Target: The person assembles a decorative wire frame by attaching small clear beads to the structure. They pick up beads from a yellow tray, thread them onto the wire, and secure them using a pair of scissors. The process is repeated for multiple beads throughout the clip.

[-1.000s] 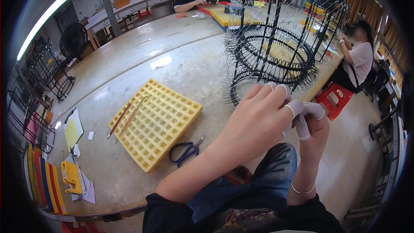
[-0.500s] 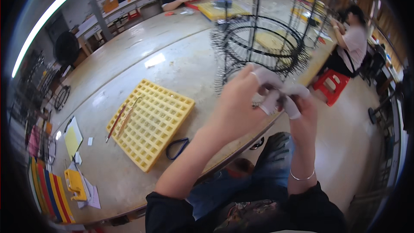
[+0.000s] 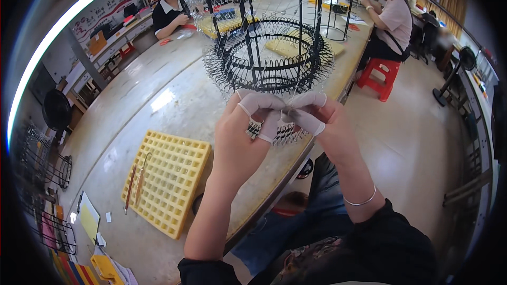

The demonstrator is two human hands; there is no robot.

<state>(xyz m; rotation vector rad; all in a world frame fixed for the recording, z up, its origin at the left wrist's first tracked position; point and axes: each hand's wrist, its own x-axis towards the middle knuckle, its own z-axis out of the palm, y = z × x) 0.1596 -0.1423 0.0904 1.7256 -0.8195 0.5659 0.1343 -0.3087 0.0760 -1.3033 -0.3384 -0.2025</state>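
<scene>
Evidently the left hand (image 3: 244, 133) and right hand (image 3: 331, 125) pinch a tiny, indistinct item (image 3: 286, 112) together; lettering (image 3: 100, 12) marks the far wall (image 3: 48, 50).

Left hand (image 3: 242, 136), right hand (image 3: 331, 126) near black rack (image 3: 250, 47)

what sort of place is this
Probably a workshop for small handwork: a black wire rack hung with fine strands stands on a long table, a yellow grid tray lies on it too, and another person sits alongside on a red stool.
</scene>
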